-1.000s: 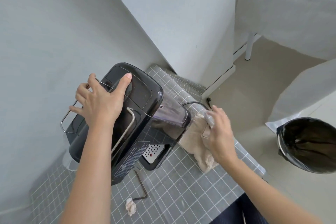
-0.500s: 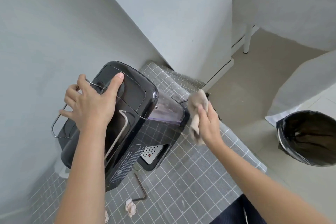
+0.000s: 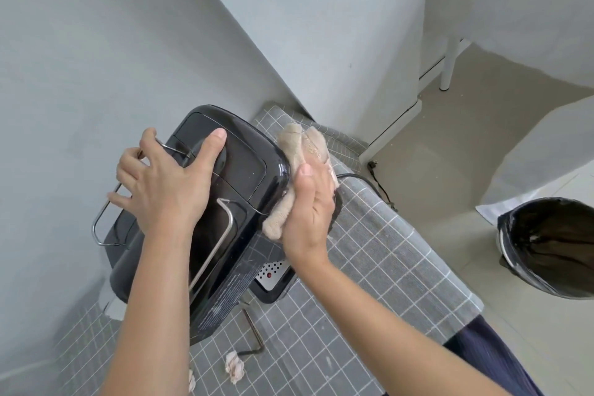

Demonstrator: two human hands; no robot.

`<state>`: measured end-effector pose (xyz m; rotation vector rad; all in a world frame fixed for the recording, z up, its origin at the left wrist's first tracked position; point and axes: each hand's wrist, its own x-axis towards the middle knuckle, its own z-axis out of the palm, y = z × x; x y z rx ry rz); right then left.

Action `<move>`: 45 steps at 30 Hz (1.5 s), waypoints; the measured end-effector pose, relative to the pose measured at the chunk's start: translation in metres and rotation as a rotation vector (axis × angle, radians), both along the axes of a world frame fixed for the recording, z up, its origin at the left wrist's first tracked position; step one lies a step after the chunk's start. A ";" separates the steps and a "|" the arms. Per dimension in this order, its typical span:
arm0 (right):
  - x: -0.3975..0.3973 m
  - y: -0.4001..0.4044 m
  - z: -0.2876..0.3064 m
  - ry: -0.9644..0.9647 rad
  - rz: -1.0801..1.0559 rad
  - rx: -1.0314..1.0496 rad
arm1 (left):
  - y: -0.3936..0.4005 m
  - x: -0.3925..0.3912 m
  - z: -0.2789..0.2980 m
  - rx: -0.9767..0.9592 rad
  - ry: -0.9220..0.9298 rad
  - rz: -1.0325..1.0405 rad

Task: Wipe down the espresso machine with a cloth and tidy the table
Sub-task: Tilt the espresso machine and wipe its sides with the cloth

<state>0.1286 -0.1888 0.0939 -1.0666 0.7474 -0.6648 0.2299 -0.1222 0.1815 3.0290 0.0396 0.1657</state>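
Note:
The black espresso machine [image 3: 244,167] stands on a table covered by a grey checked cloth [image 3: 379,254], close to the wall. My left hand [image 3: 164,183] rests on the machine's top, fingers around its wire rail and thumb flat on the lid. My right hand [image 3: 308,212] presses a beige cloth [image 3: 302,145] against the machine's right side, near the top edge. The cloth bunches up above and below my fingers. The machine's water tank is hidden behind that hand.
A crumpled paper scrap [image 3: 234,370] and a dark bent metal tool [image 3: 254,334] lie on the table in front of the machine. The power cord [image 3: 379,183] trails off the table's far edge. A black-lined bin [image 3: 553,244] stands on the floor at right.
My right hand lifted the beige cloth off the table and brought it left, up against the machine's right side. My left hand stayed on the machine's top.

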 end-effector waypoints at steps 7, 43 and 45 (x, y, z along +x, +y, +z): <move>0.004 -0.012 -0.115 0.276 0.093 0.123 | 0.000 0.000 -0.001 0.007 -0.017 -0.014; 0.015 -0.029 -0.057 0.068 0.106 0.039 | 0.001 0.001 -0.001 0.034 -0.022 -0.034; 0.008 -0.023 -0.091 0.189 0.092 0.053 | 0.001 0.000 -0.002 0.034 -0.021 -0.032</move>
